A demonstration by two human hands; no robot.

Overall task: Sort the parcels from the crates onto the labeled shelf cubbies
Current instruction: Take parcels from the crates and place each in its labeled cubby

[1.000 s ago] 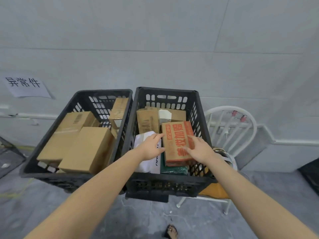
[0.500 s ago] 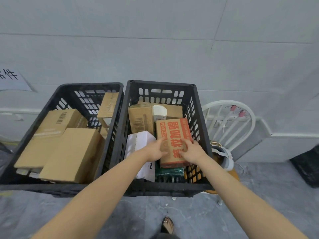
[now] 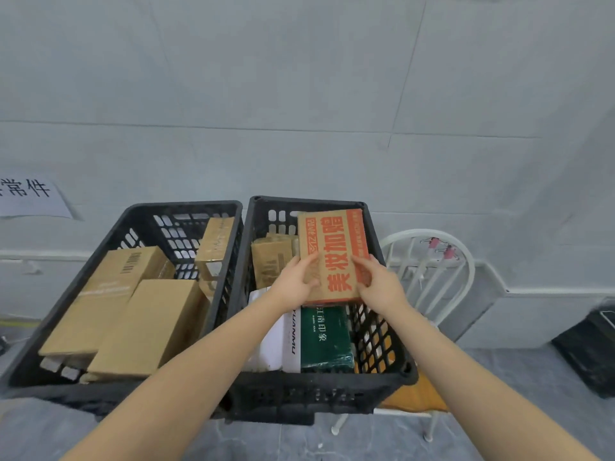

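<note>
- A person's left hand (image 3: pixel 294 285) and right hand (image 3: pixel 379 286) hold a flat cardboard parcel with red printing (image 3: pixel 332 247), one on each side edge, each grip closed around it.
- The parcel is tilted up above the right black crate (image 3: pixel 316 394), probably to lift it clear of the green box (image 3: pixel 326 337) and white box (image 3: pixel 276 341) beneath.
- The left crate (image 3: pixel 139 207) holds brown cartons (image 3: pixel 146 327); no shelf cubbies are in view.

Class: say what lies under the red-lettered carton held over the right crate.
Below the red-lettered carton, gripped by the left hand and right hand, a dark green box shows beside a white box. The carton covers whatever lies farther back.
</note>
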